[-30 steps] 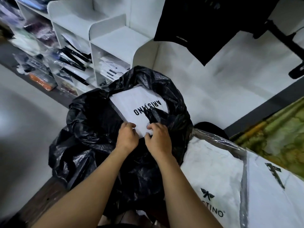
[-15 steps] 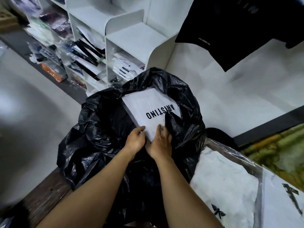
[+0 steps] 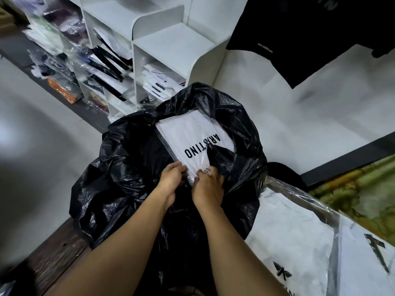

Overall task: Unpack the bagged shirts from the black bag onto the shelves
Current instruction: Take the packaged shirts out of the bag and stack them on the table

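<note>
The left hand (image 3: 171, 178) and right hand (image 3: 209, 189) curl fingers round the bagged shirt (image 3: 188, 133) at its six-o'clock edge, inside the black bag (image 3: 128, 178).

- Left hand (image 3: 172, 177): bare, with a bare wrist.
- Right hand (image 3: 208, 189): bare as well, its wrist uncovered.
- Forearms: both slender and uncovered, skin showing all the way down to the bottom edge of the head view.

White bagged shirt (image 3: 192, 135) lies flat inside open black bag (image 3: 119, 178).
</note>
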